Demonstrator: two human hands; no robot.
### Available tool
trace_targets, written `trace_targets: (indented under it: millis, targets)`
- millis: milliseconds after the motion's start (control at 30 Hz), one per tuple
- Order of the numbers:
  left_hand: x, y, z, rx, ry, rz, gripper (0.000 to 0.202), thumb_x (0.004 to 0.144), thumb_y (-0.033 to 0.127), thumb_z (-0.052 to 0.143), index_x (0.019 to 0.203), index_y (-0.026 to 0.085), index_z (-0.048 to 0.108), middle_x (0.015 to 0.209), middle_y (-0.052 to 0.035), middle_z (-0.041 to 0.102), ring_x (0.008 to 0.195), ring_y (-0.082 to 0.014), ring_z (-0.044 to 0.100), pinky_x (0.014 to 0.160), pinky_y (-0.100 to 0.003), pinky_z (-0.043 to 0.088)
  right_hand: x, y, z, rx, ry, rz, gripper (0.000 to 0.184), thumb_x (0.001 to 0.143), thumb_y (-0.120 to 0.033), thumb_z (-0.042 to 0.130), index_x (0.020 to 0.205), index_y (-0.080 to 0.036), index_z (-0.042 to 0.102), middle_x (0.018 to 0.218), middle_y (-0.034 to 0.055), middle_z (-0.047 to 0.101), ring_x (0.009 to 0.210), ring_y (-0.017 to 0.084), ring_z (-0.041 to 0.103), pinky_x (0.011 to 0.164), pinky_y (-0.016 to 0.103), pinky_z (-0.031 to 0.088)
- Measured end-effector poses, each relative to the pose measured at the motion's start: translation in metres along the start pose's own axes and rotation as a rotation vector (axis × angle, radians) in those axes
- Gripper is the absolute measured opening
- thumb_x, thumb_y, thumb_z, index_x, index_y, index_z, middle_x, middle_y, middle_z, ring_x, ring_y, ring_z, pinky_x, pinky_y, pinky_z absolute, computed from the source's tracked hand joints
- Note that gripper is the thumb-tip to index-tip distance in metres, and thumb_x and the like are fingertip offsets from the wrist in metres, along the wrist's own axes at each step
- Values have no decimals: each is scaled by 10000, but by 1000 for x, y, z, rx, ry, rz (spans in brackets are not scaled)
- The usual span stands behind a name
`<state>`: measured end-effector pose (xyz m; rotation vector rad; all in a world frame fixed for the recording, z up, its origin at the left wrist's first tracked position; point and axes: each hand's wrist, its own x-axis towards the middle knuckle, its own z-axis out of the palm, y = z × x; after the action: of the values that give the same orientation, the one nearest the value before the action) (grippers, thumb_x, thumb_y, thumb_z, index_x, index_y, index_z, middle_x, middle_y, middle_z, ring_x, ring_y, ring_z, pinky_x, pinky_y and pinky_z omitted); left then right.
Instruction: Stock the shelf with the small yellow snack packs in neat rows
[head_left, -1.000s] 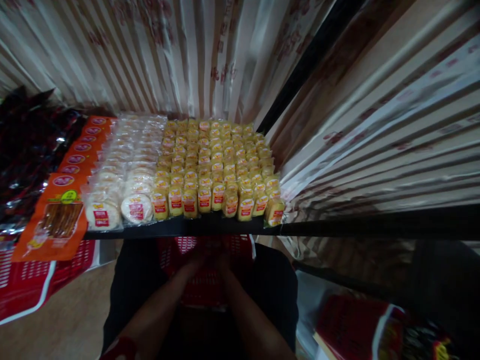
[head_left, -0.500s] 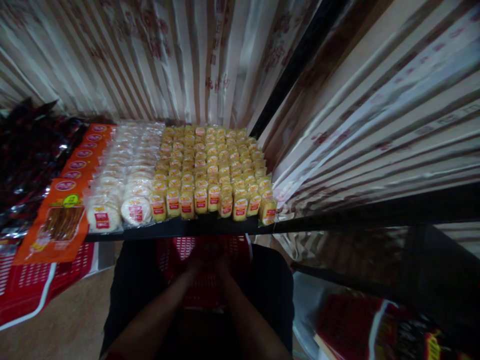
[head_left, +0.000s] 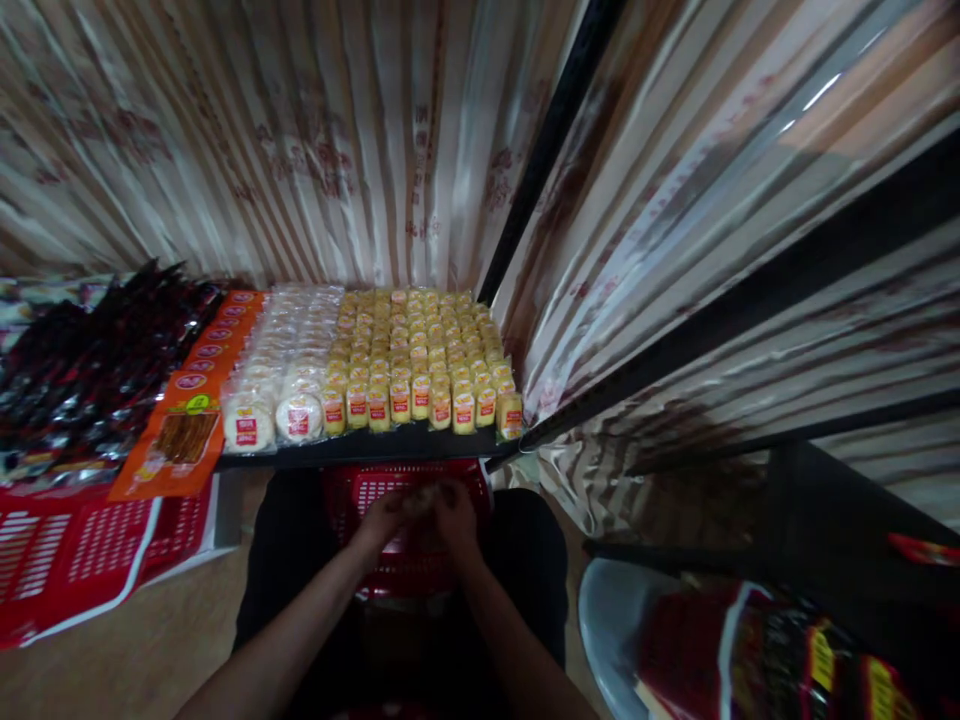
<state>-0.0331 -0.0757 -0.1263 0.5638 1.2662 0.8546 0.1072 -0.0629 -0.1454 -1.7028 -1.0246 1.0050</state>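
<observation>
Left grip (head_left: 381, 520) and right grip (head_left: 456, 515) pinch one small pale item (head_left: 421, 500), its details blurred.
It sits between them, above one red basket (head_left: 409, 570); a loosened pinch could drop it in. Beyond the grips, nine yellow packets (head_left: 421, 397) and two white packets (head_left: 300, 417) front their rows.

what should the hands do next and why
Perhaps tilt the small pale item up toward the eyes: the left hand and right hand meet at it, seeming to hold it above the red basket, and in this dim light its details are too blurred to make out.
</observation>
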Motion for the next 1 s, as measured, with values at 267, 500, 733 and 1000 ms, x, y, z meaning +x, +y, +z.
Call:
trace_targets:
  millis: [267, 500, 733, 1000]
  targets:
    - [-46, 51, 20, 37, -59, 59, 433, 522, 258, 787, 918, 156, 645, 881, -56, 700, 794, -176, 638, 775, -288, 465, -14, -50, -19, 198, -52, -66, 365, 676, -299, 591, 1024, -188, 581, 982, 51, 669, 873, 181, 632, 798, 327, 506]
    - [-59, 72, 31, 65, -26, 219, 451, 551, 233, 745, 977, 140, 630, 898, -51, 690, 823, -182, 628, 772, -282, 468, -16, -88, -29, 462, -140, 14, 466, 655, -350, 655, 1082, -196, 550, 1007, 72, 664, 844, 187, 641, 709, 304, 525]
    - [-57, 80, 35, -104, 60, 253, 469, 587, 109, 663, 1047, 137, 577, 894, -37, 653, 756, -120, 612, 730, -242, 468, -18, -88, -33, 538, -90, 11, 515, 670, -339, 636, 1155, -220, 512, 1039, 61, 626, 813, 166, 643, 688, 292, 529]
    - [-52, 91, 40, -96, 70, 275, 374, 602, 145, 679, 967, 152, 595, 887, -37, 655, 796, -131, 610, 775, -263, 466, -23, -92, -38, 642, -148, 38, 451, 637, -278, 644, 1071, -220, 536, 1014, 42, 658, 889, 188, 638, 791, 334, 512]
